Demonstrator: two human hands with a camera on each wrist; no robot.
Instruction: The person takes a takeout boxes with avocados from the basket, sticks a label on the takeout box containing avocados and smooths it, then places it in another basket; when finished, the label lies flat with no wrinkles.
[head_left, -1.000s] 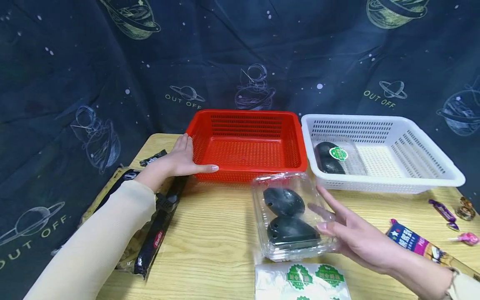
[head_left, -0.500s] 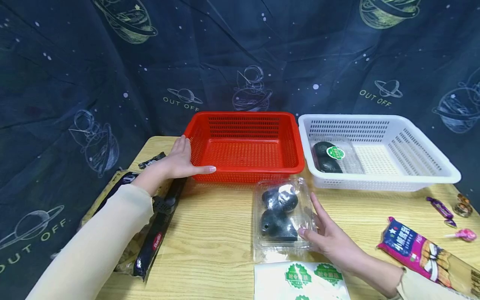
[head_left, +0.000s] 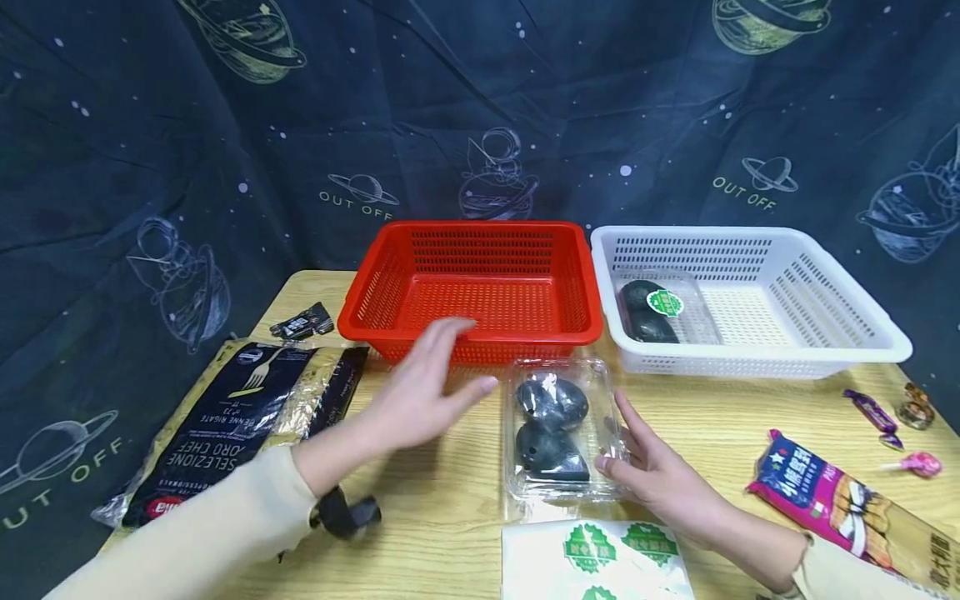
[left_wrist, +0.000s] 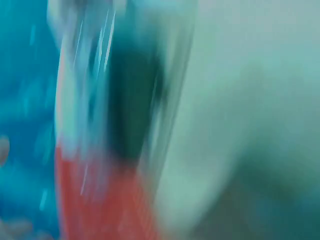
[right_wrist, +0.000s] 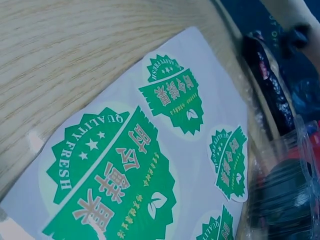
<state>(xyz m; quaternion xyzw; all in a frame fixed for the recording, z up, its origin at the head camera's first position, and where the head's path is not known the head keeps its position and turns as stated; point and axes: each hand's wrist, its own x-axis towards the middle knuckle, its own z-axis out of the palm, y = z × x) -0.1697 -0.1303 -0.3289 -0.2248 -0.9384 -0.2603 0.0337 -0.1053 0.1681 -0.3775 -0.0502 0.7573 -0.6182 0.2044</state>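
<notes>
A clear plastic clamshell box (head_left: 592,375) with two dark, smooth, rounded objects (head_left: 551,446) inside rests on the table in front of the red basket. My right hand (head_left: 660,483) grips its right side, the thumb over the edge and the index finger stretched along the side. My left hand (head_left: 420,396) is held above the table left of the box, fingers extended and holding nothing. The left wrist view is badly blurred. Just in front of the box lies a sheet of green and white "Quality Fresh" stickers (right_wrist: 120,175).
At the back stand a red basket (head_left: 480,339) and a white basket (head_left: 757,357), which contains a similar box (head_left: 697,312) bearing a green sticker. Black-and-gold penne bags (head_left: 225,425) and a small black packet (head_left: 303,322) lie left. A pasta packet (head_left: 847,508), wrapped sweets (head_left: 870,410) and lollipop (head_left: 922,464) lie right.
My left hand has left the red basket's left side and moved right and nearer, uncovering the penne bags. My right hand has brought the box slightly left and down to the table.
</notes>
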